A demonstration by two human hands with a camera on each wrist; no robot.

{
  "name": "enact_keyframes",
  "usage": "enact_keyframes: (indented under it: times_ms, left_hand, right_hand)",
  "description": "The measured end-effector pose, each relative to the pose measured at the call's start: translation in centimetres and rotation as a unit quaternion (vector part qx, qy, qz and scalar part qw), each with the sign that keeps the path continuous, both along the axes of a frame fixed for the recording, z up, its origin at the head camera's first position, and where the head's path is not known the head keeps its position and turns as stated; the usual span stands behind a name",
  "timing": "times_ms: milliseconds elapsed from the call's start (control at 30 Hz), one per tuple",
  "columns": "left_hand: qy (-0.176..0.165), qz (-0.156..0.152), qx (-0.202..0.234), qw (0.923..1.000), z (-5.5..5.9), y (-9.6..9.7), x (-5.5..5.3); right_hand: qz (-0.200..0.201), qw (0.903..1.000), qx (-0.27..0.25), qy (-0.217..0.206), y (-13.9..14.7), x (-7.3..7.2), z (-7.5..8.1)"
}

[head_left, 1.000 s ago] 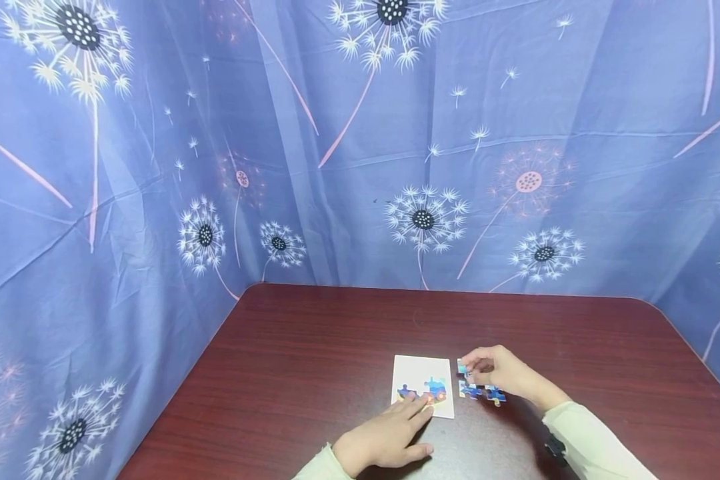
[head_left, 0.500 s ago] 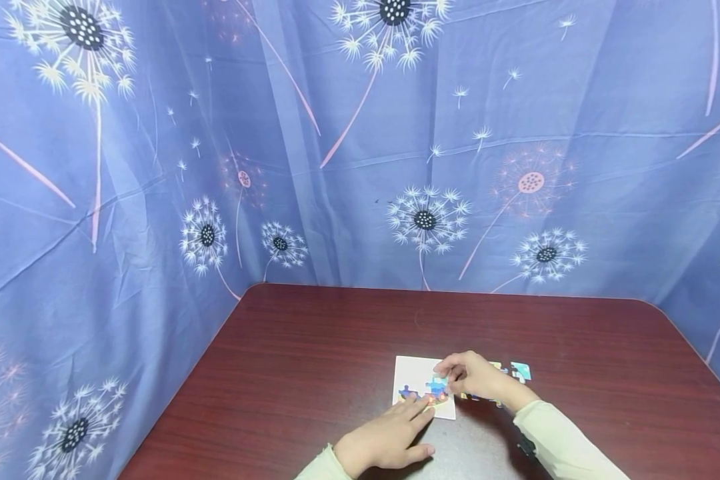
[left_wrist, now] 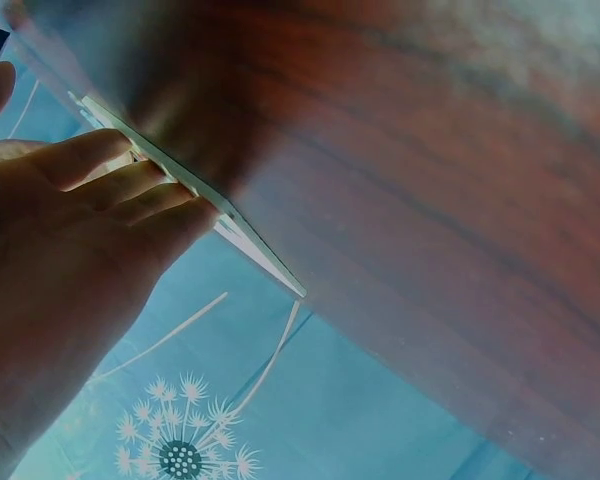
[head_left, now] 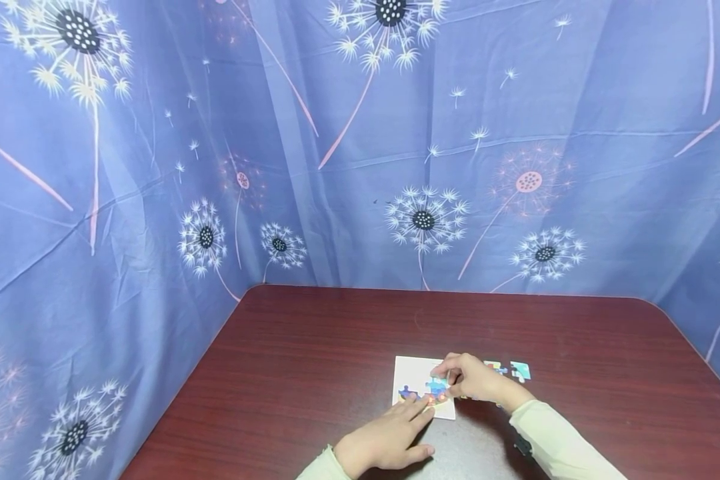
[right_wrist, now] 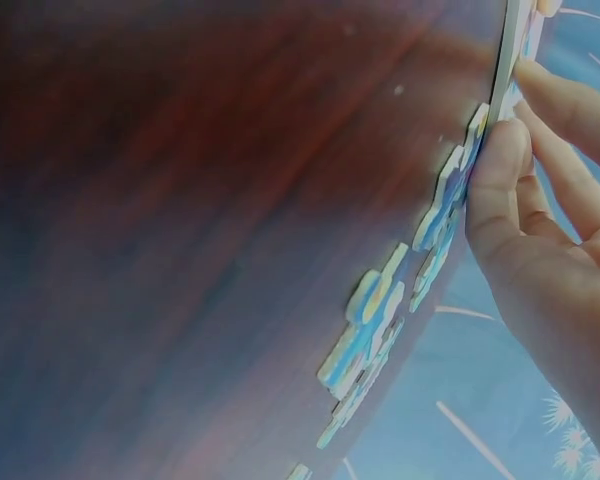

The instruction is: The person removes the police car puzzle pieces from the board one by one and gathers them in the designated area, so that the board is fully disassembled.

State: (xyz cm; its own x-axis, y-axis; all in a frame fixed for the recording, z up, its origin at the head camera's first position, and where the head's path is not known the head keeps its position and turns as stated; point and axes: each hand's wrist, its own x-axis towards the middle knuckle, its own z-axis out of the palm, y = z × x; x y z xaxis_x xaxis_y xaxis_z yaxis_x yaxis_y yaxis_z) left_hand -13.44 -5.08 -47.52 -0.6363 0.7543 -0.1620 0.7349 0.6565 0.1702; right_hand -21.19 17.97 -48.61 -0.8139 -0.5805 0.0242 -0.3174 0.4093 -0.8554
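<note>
A white puzzle board [head_left: 409, 369] lies on the table with blue, red and yellow jigsaw pieces [head_left: 407, 392] along its near part. My left hand [head_left: 389, 437] rests flat over the board's near edge, fingertips on those pieces; the left wrist view has the straight fingers [left_wrist: 155, 190] lying along the board [left_wrist: 265, 262]. At the board's right side, my right hand [head_left: 480, 380] pinches a light-blue jigsaw piece [head_left: 438, 381] between thumb and fingers. That piece is mostly hidden by the fingertips. In the right wrist view, the thumb [right_wrist: 500, 170] sits right at the board's edge [right_wrist: 504, 65].
Loose jigsaw pieces [head_left: 521, 371] lie right of the board, some behind the right hand; several [right_wrist: 365, 330] show in the right wrist view. The dark red wooden table [head_left: 312, 347] meets a blue dandelion-print curtain [head_left: 360, 220] at its back and left.
My right hand has moved left from the loose pieces to the board's right side with a jigsaw piece, then shifted only slightly. The left hand has stayed in place.
</note>
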Motion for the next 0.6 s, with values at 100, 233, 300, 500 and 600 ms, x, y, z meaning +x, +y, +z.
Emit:
enact_keyframes:
  times_ms: [100, 233, 300, 500, 600]
  left_hand:
    - [0.002, -0.001, 0.001, 1.0, -0.11, -0.06, 0.03]
    - [0.001, -0.001, 0.002, 1.0, -0.05, -0.03, 0.07]
    - [0.003, -0.001, 0.002, 1.0, -0.05, -0.03, 0.08]
    - [0.007, 0.0, 0.005, 1.0, -0.12, -0.02, 0.03]
    - [0.006, 0.0, 0.003, 1.0, -0.11, 0.0, 0.06]
  right_hand:
    - [0.001, 1.0, -0.007, 0.005, -0.1, 0.03, -0.05]
    - [-0.002, 1.0, -0.002, 0.009, -0.07, 0.06, -0.05]
    - [-0.002, 0.9999, 0.0, 0.012, -0.08, 0.09, -0.05]
    - [-0.009, 0.9999, 0.009, 0.007, -0.15, 0.21, 0.03]
    - [-0.01, 0.9998, 0.016, 0.01, -0.23, 0.32, 0.17]
